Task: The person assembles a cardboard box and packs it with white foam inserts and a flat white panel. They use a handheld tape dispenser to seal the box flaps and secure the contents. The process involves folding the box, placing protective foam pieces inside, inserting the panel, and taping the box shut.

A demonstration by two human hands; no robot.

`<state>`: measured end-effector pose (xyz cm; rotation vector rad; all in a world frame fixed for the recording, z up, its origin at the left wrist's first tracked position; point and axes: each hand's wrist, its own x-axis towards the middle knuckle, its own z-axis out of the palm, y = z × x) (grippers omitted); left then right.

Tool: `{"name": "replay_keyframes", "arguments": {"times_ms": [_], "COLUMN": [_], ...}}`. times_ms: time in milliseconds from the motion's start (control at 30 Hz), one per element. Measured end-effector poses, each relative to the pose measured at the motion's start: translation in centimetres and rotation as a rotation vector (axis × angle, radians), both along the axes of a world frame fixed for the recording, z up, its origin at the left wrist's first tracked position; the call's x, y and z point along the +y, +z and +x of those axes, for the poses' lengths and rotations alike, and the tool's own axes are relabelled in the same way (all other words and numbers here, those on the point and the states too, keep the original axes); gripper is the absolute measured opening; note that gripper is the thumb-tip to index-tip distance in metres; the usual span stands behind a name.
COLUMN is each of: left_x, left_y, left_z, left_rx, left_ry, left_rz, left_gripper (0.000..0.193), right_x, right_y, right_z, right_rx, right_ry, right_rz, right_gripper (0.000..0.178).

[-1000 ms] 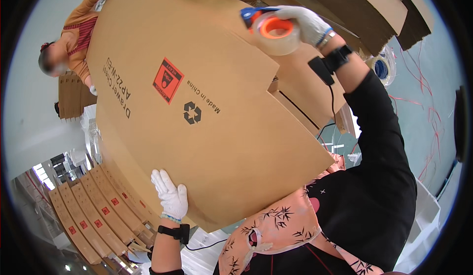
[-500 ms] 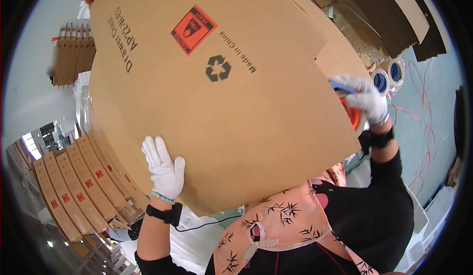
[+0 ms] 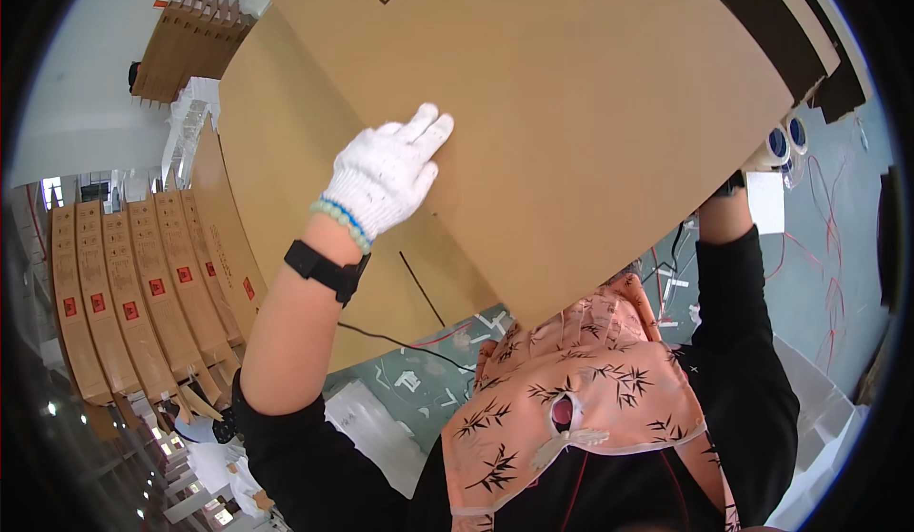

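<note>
A large brown cardboard carton with dark printing fills the upper middle. Its near corner points toward my apron. My left hand, in a white knit glove, lies at the carton's left edge. Its fingers are stretched out and the thumb stands apart. Under and left of the carton spreads another broad cardboard surface, with a short dark line near its front. My right forearm reaches to the carton's right edge. The right hand is hidden behind that edge, so its fingers and anything in them do not show.
Tall flat cartons stand in a row at left, with another stack farther back. Tape rolls and a white rectangular piece are at right. Red strings and white scraps litter the floor. A black cable runs near my apron.
The carton has moved up and to the right, baring cardboard at left. My left hand has moved the same way. My right hand, earlier on a blue-and-orange tape dispenser, has gone out of sight.
</note>
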<state>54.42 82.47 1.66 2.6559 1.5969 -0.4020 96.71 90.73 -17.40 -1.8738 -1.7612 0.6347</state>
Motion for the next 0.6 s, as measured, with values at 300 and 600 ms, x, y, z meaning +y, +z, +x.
{"name": "replay_keyframes", "arguments": {"times_ms": [300, 600], "left_x": [1.9, 3.5], "left_y": [-4.5, -3.5], "left_z": [2.1, 5.9], "left_rx": [-0.1, -0.059], "left_ry": [-0.054, 0.003], "left_rz": [0.081, -0.002], "left_gripper": [0.051, 0.052], "right_x": [-10.9, -19.6], "right_y": [-1.9, -1.5], "right_z": [-3.0, -28.4], "right_rx": [0.182, 0.619], "right_ry": [0.232, 0.417], "right_rz": [0.189, 0.012], "right_gripper": [0.038, 0.05]}}
